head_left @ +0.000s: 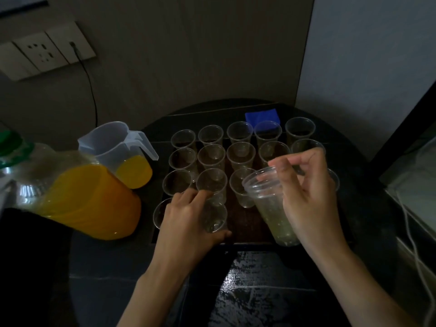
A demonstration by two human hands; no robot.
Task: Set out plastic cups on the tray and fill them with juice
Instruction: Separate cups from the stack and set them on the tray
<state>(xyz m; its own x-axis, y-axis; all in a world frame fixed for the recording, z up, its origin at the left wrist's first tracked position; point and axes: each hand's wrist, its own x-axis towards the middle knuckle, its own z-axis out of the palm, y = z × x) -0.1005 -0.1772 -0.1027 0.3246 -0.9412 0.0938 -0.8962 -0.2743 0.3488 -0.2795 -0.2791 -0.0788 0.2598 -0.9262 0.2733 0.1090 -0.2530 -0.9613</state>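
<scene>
Several clear plastic cups (213, 156) stand in rows on a dark tray (245, 234) on a round black table. My left hand (186, 223) grips one clear cup (215, 218) in the tray's front row, fingers curled over its rim. My right hand (306, 197) holds a tilted stack of nested cups (271, 204) above the tray's front right, thumb and fingers around its upper part. A clear jug (122, 149) with a little orange juice stands left of the tray. A large bottle of orange juice (77, 197) stands in front of the jug.
A blue cloth (262, 116) lies at the table's back edge behind the cups. A wall socket with a black cable (90, 90) is at the upper left. White cables (410, 237) hang at the right. A dark object (28, 232) sits at the lower left.
</scene>
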